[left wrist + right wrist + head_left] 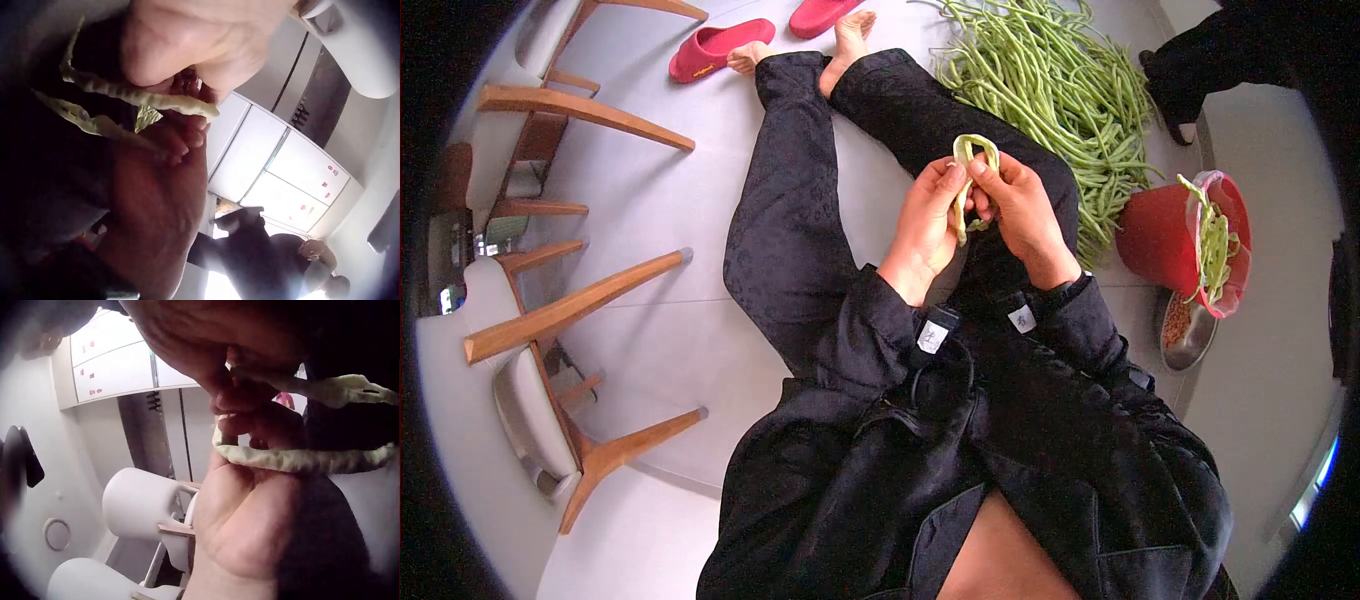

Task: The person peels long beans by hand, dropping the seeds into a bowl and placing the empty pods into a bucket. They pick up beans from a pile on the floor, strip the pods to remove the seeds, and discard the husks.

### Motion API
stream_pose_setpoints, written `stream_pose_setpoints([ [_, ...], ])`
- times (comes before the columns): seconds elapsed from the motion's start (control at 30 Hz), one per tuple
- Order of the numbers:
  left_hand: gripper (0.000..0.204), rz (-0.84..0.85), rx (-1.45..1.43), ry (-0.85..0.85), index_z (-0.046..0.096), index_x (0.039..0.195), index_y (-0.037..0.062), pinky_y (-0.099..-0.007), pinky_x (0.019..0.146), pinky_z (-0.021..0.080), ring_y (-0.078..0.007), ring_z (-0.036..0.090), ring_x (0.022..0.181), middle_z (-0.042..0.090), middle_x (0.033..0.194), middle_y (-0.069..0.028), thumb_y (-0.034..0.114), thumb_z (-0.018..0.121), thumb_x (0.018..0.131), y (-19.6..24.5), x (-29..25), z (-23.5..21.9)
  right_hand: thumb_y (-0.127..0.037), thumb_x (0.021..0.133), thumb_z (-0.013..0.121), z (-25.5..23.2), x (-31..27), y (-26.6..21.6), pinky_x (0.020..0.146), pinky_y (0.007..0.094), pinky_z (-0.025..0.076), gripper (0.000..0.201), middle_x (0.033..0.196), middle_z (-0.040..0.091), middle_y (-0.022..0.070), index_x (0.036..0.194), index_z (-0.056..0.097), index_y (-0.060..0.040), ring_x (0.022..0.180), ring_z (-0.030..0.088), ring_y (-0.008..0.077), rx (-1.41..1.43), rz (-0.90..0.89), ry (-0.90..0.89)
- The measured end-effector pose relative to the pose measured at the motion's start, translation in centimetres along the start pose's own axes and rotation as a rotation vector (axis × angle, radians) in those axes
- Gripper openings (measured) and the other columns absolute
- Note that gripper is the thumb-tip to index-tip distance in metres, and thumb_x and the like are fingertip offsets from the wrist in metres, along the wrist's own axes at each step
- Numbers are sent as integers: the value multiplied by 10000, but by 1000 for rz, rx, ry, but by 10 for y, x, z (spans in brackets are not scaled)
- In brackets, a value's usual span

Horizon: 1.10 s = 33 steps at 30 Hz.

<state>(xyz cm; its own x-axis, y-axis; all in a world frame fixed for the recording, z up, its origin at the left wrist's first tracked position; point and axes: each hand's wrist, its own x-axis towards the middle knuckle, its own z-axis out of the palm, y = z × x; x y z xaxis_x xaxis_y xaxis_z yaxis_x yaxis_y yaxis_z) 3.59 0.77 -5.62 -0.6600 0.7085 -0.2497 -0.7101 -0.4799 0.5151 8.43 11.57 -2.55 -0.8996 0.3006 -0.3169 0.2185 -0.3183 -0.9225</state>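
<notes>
Head view: my left hand (925, 215) and right hand (1025, 205) meet over my lap, thumbs and fingers pinching one long, pale-green, soft-looking bean (962, 150). Bean's right between the hands, bent into a narrow loop; the bow points away from my body, one strand drops back toward me, so the long axis runs roughly out from my trunk. Neither hand nearer; both are on it. Heap of long, thin green beans (1050, 90) on the pale tiled floor, ahead and to the right. Round red plastic bucket (1145, 240) with green pieces at its mouth, off to the right, right hand nearer. Shiny metal bowl (1197, 343) with brown bits just beside it.

Left wrist view: bean runs as two strands leftward out of the pinch, roughly side by side, a gap between. Fingers are bunched and dark; can't tell which fingertip bears on what. White cabinet doors (306, 178) behind.

Right wrist view: same two strands, going rightward. Lower one plump and nearly level, upper one flatter, with a small hole near its far part. White chair (140, 503) behind.
</notes>
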Motion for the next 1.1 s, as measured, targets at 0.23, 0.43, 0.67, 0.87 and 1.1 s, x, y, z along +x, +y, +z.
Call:
stream_pose_setpoints([
  [0.23,164,21,-20,102,478,1000,25,-259,685,474,-129,564,705,568,822,-56,142,495,887,5,-7,-4,-203,872,541,4,0,-1,474,177,356,156,633,512,-28,854,524,-49,519,449,37,-35,-45,26],
  [0.43,195,-55,115,78,494,1032,17,-279,762,449,-176,564,802,579,862,-78,133,488,876,3,-9,-7,-217,872,544,-1,1,0,481,172,356,168,628,497,-34,845,521,-52,523,445,35,-144,-124,31],
  [0.67,166,-4,-90,35,470,1020,21,-245,695,463,-136,555,730,560,881,-55,118,488,887,-2,-4,-15,-239,870,542,-1,5,13,492,173,349,183,629,481,-36,864,492,-64,523,422,33,64,-48,8],
  [0.87,165,33,-95,152,474,1033,34,-240,678,463,-122,547,749,560,880,-52,131,474,899,0,-2,3,-190,828,596,3,-9,13,493,188,357,159,679,526,-19,861,513,-58,560,444,41,-134,-83,32],
  [1.1,172,46,-97,112,498,1031,40,-266,643,457,-142,549,738,567,894,-65,146,480,897,-4,-4,3,-183,850,566,5,-7,16,511,183,345,130,653,498,-26,852,522,-61,538,416,47,86,-119,10],
])
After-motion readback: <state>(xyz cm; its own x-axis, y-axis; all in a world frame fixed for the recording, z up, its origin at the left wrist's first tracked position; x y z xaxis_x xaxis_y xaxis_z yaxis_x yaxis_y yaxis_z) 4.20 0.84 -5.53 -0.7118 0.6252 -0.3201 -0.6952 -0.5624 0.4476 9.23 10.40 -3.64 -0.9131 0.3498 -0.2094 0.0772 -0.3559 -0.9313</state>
